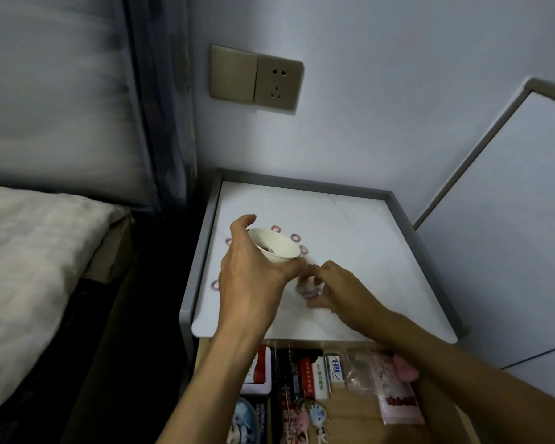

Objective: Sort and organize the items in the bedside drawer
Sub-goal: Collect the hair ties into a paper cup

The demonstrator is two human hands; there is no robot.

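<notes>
- Drawer (359, 423), pulled open at the near edge of the view, is seen holding small printed boxes (335, 368), clear plastic bags (394, 395) and cartoon-figure keychains (314, 415). They are packed side by side and partly hidden under both forearms.
- Above the drawer, the white nightstand top (350, 225) is framed by a grey raised rim.
- The right hand (337, 290) is held low over the top with its fingers curled down around a blurred purple clump (310, 293). Whether the clump is actually pinched cannot be told.
- The left hand (253, 270) is wrapped round a white paper cup (276, 248), which is gripped at its base. The cup is tilted with its mouth up and to the right, just above the right hand's fingertips, and something dark is glimpsed inside it.
- Small pinkish-purple rings are scattered on the top. One ring (214, 285) lies near the left rim, another (228, 241) is partly hidden behind the left hand, and three (296, 237) lie just beyond the cup.
- A beige switch and socket plate (277, 84) is mounted on the wall behind.
- A bed (29, 251) and a dark curtain (161, 107) are seen to the left.
</notes>
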